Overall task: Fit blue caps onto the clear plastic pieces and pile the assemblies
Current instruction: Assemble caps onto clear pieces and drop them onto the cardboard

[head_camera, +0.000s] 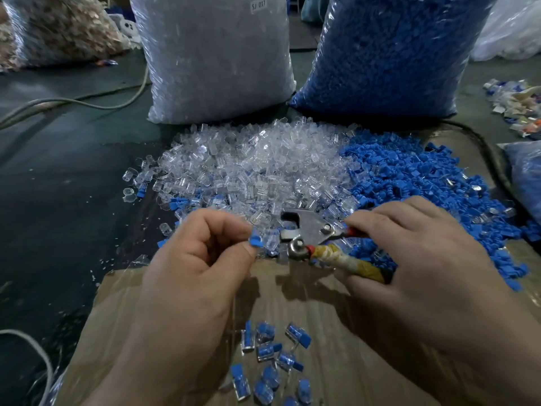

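My left hand's [199,259] fingers [231,227] pinch a blue cap [255,241] on a clear piece [270,244], partly hidden by my thumb. My right hand [424,259] curls round the taped handles of pliers [307,230], covering most of them. Finished assemblies [269,353] lie nearer me on cardboard [336,303]. Beyond are heaps of loose clear pieces [257,162] and blue caps [409,177], before two full bags [216,54].

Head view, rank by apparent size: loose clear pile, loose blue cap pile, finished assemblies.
1. Tied, too alike to rank: loose clear pile and loose blue cap pile.
2. Smallest, despite lying nearest the camera: finished assemblies.
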